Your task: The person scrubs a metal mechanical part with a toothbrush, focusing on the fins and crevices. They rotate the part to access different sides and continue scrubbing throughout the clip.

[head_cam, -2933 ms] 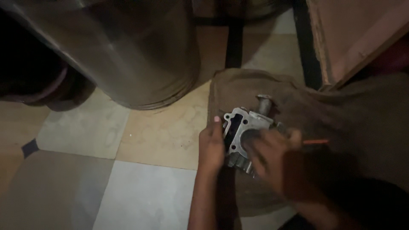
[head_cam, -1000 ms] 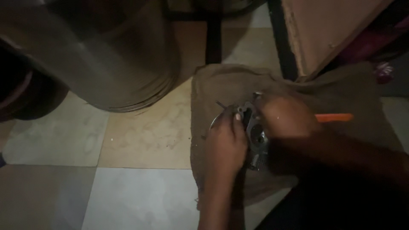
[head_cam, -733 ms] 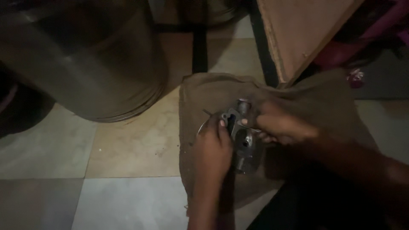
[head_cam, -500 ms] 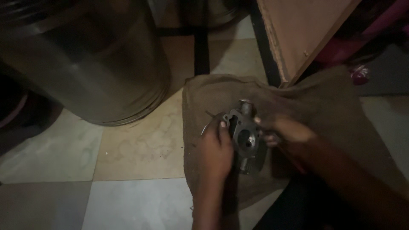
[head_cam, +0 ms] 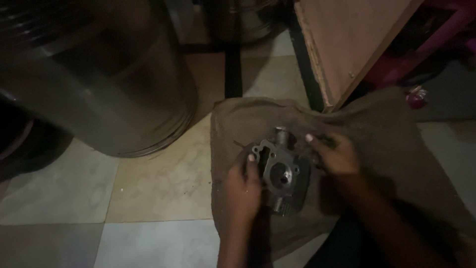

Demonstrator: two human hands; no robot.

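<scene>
**Metal casting held on the cloth**

We see a grey metal casting (head_cam: 280,173), an engine-like part with a round bore in its middle and a short stub at its 12 o'clock end, lying on a brown cloth (head_cam: 382,134) spread on the floor. Our left hand (head_cam: 243,191) presses against the casting's 9 o'clock side, thumb tip up by the flanged corner; the grip looks closed on that edge. Our right hand (head_cam: 334,156) sits at the part's 3 o'clock side, fingers curled toward it. The light is too dim for us to tell whether that hand clasps the part or only rests beside it.

At 10 o'clock from the cloth stands a large steel drum (head_cam: 99,84), near but not touching it. At 1 o'clock a wooden board (head_cam: 347,44) leans with its lower corner just over the cloth's far edge. A small pink thing (head_cam: 415,94) lies at 2 o'clock. The floor (head_cam: 148,178) is pale tile.

We judge the main risk to be a slip: the part looks heavy and is held mostly from one side, so it could tip off the cloth's folds and knock the tile. Poor light could also hide a pinched finger at the flange.
</scene>
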